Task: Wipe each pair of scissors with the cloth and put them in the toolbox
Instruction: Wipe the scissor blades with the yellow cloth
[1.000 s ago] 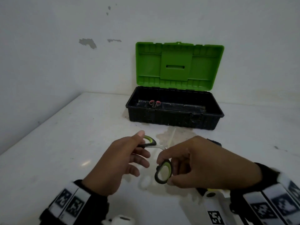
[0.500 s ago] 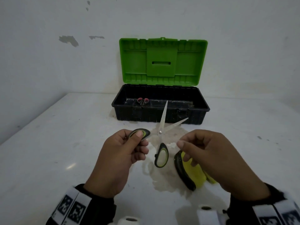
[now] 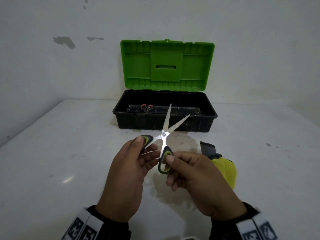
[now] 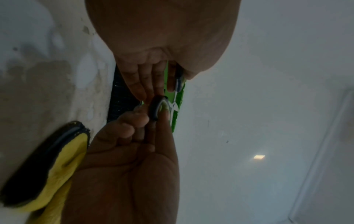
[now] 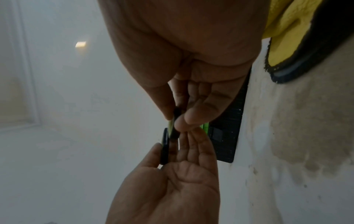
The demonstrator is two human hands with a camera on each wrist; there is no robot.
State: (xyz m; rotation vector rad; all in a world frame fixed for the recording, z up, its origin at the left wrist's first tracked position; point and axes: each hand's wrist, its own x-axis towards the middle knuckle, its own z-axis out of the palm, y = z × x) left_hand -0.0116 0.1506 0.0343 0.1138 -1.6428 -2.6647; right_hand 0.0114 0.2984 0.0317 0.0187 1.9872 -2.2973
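Observation:
Green-and-black handled scissors (image 3: 163, 135) are held above the table with the blades spread, tips pointing toward the toolbox (image 3: 164, 122). My left hand (image 3: 145, 146) pinches the left handle loop (image 4: 180, 81) between thumb and fingers. My right hand (image 3: 168, 168) pinches the right handle loop (image 4: 156, 109), thumb on top. The yellow cloth (image 3: 225, 170) with a black edge lies on the table just right of my right hand, held by neither hand. The toolbox stands open with its green lid (image 3: 166, 66) upright, and red-handled scissors (image 3: 146, 107) lie inside at the left.
A white table (image 3: 60, 153) carries a damp brownish stain (image 3: 183, 141) under the hands. A white wall (image 3: 52, 66) rises close behind the toolbox and along the left side. In the right wrist view the toolbox front latch (image 5: 216, 134) shows beyond the fingers.
Half a second ago my right hand was off the scissors, near the cloth; now it pinches the right handle loop. The left hand kept its hold and the blades stay spread.

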